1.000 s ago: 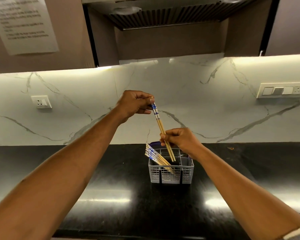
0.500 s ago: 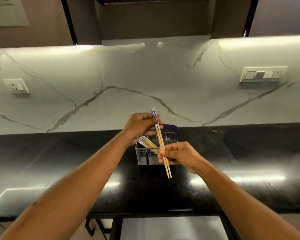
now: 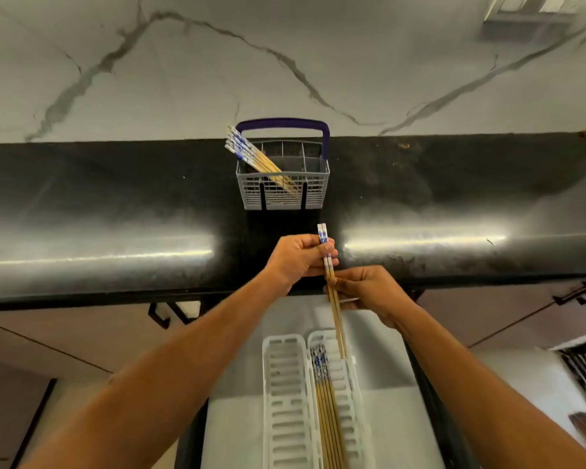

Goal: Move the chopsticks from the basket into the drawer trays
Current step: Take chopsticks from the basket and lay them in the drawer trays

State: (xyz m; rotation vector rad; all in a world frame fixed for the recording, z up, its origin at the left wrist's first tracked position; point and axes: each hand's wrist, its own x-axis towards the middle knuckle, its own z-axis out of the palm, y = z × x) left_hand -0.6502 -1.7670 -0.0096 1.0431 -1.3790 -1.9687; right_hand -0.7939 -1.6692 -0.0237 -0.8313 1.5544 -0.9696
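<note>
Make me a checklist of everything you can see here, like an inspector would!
Surface: black counter, shiny glare strips.
Job's things: grey basket with chopsticks leaning left; held pair; right tray holds several chopsticks; left tray empty.
Clutter: small orange specks on counter.
Hands: left hand pinches patterned ends; right hand grips the middle.
Cables: nothing seen.
Surroundings: marble wall, switch plate, cabinet handles.

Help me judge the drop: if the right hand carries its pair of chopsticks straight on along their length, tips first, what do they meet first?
Probably the right tray, beside the chopsticks already lying there. The held pair, gripped by the right hand, has its tips over that tray's far end; height is unclear.
</note>
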